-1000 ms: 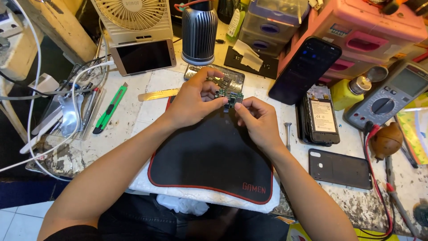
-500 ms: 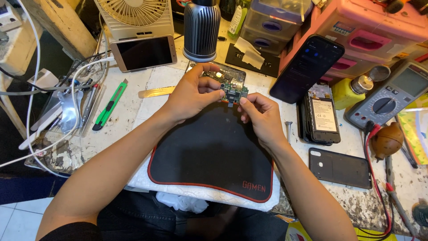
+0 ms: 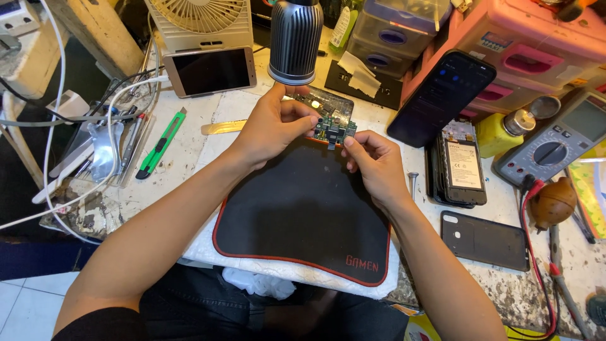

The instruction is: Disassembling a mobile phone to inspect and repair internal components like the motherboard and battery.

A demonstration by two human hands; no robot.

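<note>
Two bare hands met over a black mat [image 3: 303, 208] with a red edge, seen from above on a cluttered, stained worktop [image 3: 189, 151]. At far left lay white cables [image 3: 95, 113], metal tools and a green utility knife [image 3: 161, 144], all pushed aside, off the mat. Behind them a phone [image 3: 210, 71] leaned against a small cream fan [image 3: 201, 22], its dark screen facing the person. The left hand [image 3: 274, 126] pinched one end of a small green circuit board [image 3: 333, 131] between thumb and fingers, lifting it just above the mat's far edge. The right hand [image 3: 375, 167] closed its thumb and forefinger on the board's other end, so the board was steadied from both sides. A ribbed dark cylinder [image 3: 295, 39] stood just behind. To the right lay a dark phone [image 3: 440, 98] propped on pink drawers [image 3: 530, 53], an opened phone [image 3: 459, 163] showing its battery, a black back cover [image 3: 485, 240], a yellow bottle [image 3: 502, 129] and a multimeter [image 3: 555, 148].
</note>
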